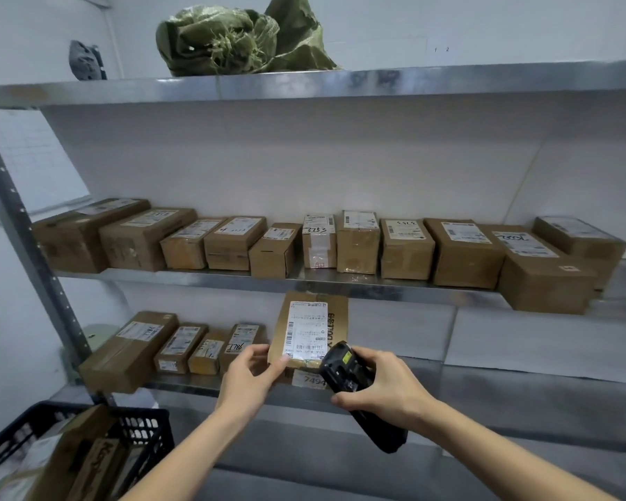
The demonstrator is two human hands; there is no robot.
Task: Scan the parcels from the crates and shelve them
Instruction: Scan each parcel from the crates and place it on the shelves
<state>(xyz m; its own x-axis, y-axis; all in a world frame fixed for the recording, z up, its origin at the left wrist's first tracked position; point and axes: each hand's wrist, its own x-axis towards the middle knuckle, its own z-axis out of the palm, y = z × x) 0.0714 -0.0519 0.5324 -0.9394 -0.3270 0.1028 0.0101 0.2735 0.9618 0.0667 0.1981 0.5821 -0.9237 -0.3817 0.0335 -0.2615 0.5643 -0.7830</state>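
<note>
Cardboard parcel stands upright in front of the lower shelf, its white shipping label with a barcode facing the camera. The left hand grips it by the lower left corner, thumb on the label side and fingers curled behind. The right hand is closed around a black handheld scanner, whose head is tilted up toward the bottom right corner of the parcel, just beside the label's barcode.

Behind the held parcel, another box marked 7494 lies on the lower shelf, and four more boxes sit in a row to its left. The middle shelf carries a long row of taped brown boxes, several with handwritten numbers. A green woven sack rests on the top shelf. At the lower left, a black plastic crate holds more parcels, one large carton leaning out of it.
</note>
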